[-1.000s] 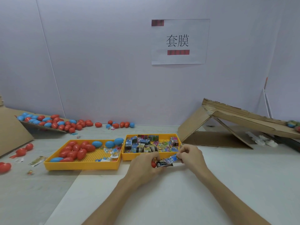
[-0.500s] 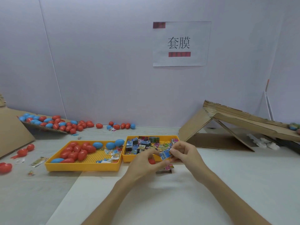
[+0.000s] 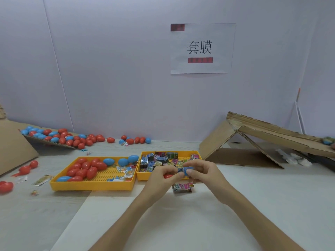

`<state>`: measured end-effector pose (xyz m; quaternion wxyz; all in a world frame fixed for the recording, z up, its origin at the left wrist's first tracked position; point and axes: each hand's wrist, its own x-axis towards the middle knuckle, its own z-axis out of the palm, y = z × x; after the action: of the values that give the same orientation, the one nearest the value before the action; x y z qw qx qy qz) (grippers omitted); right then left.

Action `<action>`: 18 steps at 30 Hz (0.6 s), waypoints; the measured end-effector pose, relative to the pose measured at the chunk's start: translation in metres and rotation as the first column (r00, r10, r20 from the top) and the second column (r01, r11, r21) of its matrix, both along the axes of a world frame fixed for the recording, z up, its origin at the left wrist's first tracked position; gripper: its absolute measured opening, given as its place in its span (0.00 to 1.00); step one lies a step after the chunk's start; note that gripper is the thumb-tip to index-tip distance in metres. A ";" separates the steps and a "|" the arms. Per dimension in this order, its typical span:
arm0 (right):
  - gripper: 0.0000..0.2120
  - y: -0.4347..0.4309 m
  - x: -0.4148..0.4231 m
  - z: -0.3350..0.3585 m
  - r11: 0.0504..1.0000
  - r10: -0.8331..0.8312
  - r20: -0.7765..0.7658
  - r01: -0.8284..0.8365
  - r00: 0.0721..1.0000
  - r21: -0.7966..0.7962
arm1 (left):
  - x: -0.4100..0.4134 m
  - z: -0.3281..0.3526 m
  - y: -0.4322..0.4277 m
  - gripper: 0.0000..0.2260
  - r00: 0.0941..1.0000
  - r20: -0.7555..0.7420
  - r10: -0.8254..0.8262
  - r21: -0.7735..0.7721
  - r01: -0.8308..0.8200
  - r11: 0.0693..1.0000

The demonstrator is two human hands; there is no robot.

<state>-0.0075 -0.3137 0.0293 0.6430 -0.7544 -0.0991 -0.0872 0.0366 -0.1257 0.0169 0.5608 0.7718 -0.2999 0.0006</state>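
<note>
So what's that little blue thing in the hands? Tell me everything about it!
The blue wrapper is a little piece of shiny printed film, mostly blue with dark markings. It is held above the table. The right hand pinches it, and the left hand, which grips a red egg, touches its edge.

yellow egg tray [image 3: 90, 186] and packet tray [image 3: 142, 177] side by side, cardboard ramp [image 3: 272, 135] at right, paper sign [image 3: 220, 42] on wall

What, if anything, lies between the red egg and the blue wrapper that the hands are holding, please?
Nothing visible does. The left hand holds the red egg and the right hand pinches the blue wrapper right beside it. A spare wrapper lies on the table below the hands, out of the way.
</note>
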 end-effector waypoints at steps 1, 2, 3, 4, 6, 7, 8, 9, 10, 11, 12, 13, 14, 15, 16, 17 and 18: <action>0.07 0.001 0.000 0.000 1.000 -0.004 0.001 0.004 1.000 -0.004 | 0.000 0.000 0.000 0.12 1.000 0.005 -0.003 -0.002 0.003 1.000; 0.06 0.001 -0.001 0.000 1.000 -0.005 0.005 0.005 1.000 -0.006 | 0.000 0.000 0.000 0.12 1.000 0.008 -0.005 -0.003 0.005 1.000; 0.06 0.001 -0.001 0.000 1.000 -0.003 0.009 0.003 1.000 -0.005 | 0.000 0.000 0.000 0.12 1.000 0.007 -0.005 -0.004 0.005 1.000; 0.05 0.001 -0.002 0.001 1.000 0.003 0.012 -0.003 1.000 0.002 | 0.001 0.000 0.000 0.12 1.000 0.004 -0.007 -0.006 0.007 1.000; 0.03 0.001 -0.003 0.003 1.000 0.015 0.026 -0.015 1.000 0.016 | 0.001 -0.001 0.001 0.14 1.000 -0.006 -0.012 -0.007 0.012 1.000; 0.03 0.002 -0.003 0.003 1.000 0.016 0.036 -0.017 0.999 0.018 | 0.002 -0.002 0.001 0.14 1.000 -0.011 -0.013 -0.006 0.013 1.000; 0.03 0.002 -0.003 0.004 1.000 0.014 0.043 -0.015 0.999 0.022 | 0.002 -0.002 0.000 0.15 1.000 -0.017 -0.015 -0.005 0.015 1.000; 0.04 0.002 -0.003 0.004 1.000 0.011 0.046 -0.012 0.999 0.026 | 0.002 -0.002 0.000 0.15 1.000 -0.026 -0.015 -0.002 0.015 1.000; 0.04 0.001 -0.003 0.004 1.000 0.009 0.048 -0.011 0.999 0.029 | 0.003 -0.003 0.000 0.15 0.999 -0.035 -0.014 -0.002 0.014 1.000; 0.05 0.001 -0.002 0.003 0.999 0.007 0.051 -0.009 0.999 0.031 | 0.003 -0.003 0.000 0.15 0.999 -0.047 -0.013 -0.005 0.013 1.000; 0.06 0.001 -0.002 0.003 0.999 0.005 0.051 -0.006 0.999 0.033 | 0.003 -0.003 0.000 0.15 0.998 -0.060 -0.012 -0.013 0.012 1.000; 0.06 0.000 -0.002 0.003 0.999 0.003 0.047 -0.005 0.999 0.037 | 0.003 -0.002 0.001 0.15 0.997 -0.078 -0.011 -0.025 0.009 1.000; 0.06 0.000 -0.002 0.003 0.999 0.004 0.042 -0.006 0.999 0.044 | 0.003 -0.002 0.002 0.15 0.995 -0.098 -0.010 -0.039 0.006 0.999; 0.06 0.000 -0.002 0.003 0.999 0.008 0.039 -0.010 0.999 0.050 | 0.003 -0.001 0.002 0.14 0.993 -0.119 -0.010 -0.054 0.004 0.999; 0.06 0.000 -0.002 0.003 0.998 0.012 0.035 -0.014 0.999 0.054 | 0.003 -0.001 0.003 0.14 0.990 -0.138 -0.014 -0.065 0.005 0.998; 0.05 0.000 -0.002 0.003 0.998 0.012 0.032 -0.014 0.999 0.056 | 0.003 0.001 0.003 0.13 0.988 -0.153 -0.019 -0.071 0.008 0.997; 0.03 0.000 -0.002 0.003 0.998 0.011 0.028 -0.013 1.000 0.057 | 0.002 0.002 0.003 0.13 0.986 -0.166 -0.024 -0.073 0.012 0.997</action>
<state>-0.0092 -0.3141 0.0324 0.6633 -0.7339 -0.1100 -0.0965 0.0389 -0.1228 0.0186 0.6113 0.7456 -0.2589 -0.0582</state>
